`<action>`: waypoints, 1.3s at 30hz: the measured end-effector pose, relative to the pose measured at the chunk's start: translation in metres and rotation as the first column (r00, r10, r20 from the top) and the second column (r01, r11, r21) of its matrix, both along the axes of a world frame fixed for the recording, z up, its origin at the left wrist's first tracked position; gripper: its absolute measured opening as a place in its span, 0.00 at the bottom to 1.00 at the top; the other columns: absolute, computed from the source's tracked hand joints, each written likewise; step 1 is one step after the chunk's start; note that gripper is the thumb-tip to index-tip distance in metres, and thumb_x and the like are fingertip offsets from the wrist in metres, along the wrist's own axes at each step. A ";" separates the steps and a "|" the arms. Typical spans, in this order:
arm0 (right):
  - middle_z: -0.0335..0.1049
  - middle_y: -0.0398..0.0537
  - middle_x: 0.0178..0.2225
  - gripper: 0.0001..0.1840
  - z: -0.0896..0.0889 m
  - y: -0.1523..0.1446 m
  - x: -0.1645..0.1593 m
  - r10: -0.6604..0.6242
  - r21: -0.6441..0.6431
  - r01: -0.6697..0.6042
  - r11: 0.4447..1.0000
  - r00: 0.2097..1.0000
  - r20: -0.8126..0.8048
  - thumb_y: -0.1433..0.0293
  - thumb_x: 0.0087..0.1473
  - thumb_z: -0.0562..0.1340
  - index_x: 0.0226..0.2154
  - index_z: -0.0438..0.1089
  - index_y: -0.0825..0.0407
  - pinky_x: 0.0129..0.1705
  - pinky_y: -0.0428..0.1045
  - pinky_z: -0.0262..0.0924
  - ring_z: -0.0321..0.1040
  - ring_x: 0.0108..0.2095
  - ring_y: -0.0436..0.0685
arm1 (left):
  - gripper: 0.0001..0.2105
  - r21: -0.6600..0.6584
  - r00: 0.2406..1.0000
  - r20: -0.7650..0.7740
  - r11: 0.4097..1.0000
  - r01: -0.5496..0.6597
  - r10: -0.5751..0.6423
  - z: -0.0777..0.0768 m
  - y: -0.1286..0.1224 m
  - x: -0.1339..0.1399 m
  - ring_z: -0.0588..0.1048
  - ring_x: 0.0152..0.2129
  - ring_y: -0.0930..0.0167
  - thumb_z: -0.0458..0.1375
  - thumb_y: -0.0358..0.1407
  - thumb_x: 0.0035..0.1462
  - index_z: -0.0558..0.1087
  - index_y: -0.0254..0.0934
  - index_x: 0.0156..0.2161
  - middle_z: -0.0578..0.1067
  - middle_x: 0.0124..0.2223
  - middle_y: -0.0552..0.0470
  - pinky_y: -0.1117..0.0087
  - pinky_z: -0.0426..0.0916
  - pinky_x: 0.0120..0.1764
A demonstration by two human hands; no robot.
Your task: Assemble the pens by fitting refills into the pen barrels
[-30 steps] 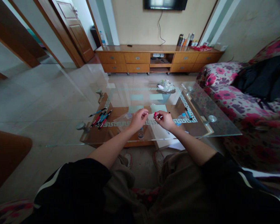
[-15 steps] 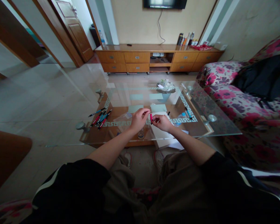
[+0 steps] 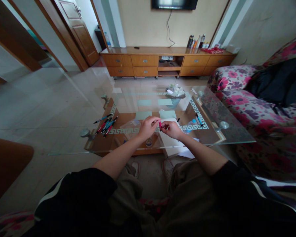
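Note:
Upright between my hands is a short pink pen barrel (image 3: 160, 125) with a dark lower end, above the glass table. The fingers of my right hand (image 3: 172, 130) are closed around its side. My left hand (image 3: 148, 127) is pinched, fingertips at the barrel's top end; anything small between them is too hidden to make out. A pile of blue, red and black pens (image 3: 108, 126) lies on the glass to the left. Another blue and black pen (image 3: 199, 119) lies to the right, and a small black piece (image 3: 178, 120) is beside my right hand.
The glass table (image 3: 233, 135) has metal supports (image 3: 85, 132). A white box (image 3: 171, 144), papers (image 3: 187, 153) and a plastic bottle (image 3: 191, 125) show near or beneath the glass. A filled waste basket (image 3: 173, 102) stands beyond. A flowered sofa (image 3: 256, 131) is on the right.
My left fingertips have moved slightly right and down, from just above the pink barrel onto its top end. My right hand keeps its grip, almost still.

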State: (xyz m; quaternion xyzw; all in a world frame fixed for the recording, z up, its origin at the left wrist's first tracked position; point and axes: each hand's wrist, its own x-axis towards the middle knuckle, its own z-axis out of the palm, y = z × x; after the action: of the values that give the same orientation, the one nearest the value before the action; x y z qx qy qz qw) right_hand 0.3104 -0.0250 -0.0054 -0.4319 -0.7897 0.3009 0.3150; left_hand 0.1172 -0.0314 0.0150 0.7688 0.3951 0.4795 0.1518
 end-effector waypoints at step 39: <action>0.70 0.53 0.41 0.13 0.019 0.015 0.043 -0.510 0.298 0.502 0.812 0.858 -0.056 0.73 0.55 0.55 0.39 0.73 0.54 0.40 0.51 0.65 0.67 0.30 0.54 | 0.11 -0.329 0.964 0.267 0.939 0.095 -0.004 -0.024 0.016 -0.011 0.77 0.36 0.69 0.59 0.42 0.60 0.75 0.35 0.41 0.79 0.40 0.47 0.68 0.72 0.43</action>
State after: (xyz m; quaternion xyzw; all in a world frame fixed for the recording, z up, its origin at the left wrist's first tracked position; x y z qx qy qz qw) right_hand 0.3537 -0.0098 0.0136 -0.5767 -0.6870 0.0760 0.4355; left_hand 0.1063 -0.0149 -0.0090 0.6704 0.4285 0.4978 0.3450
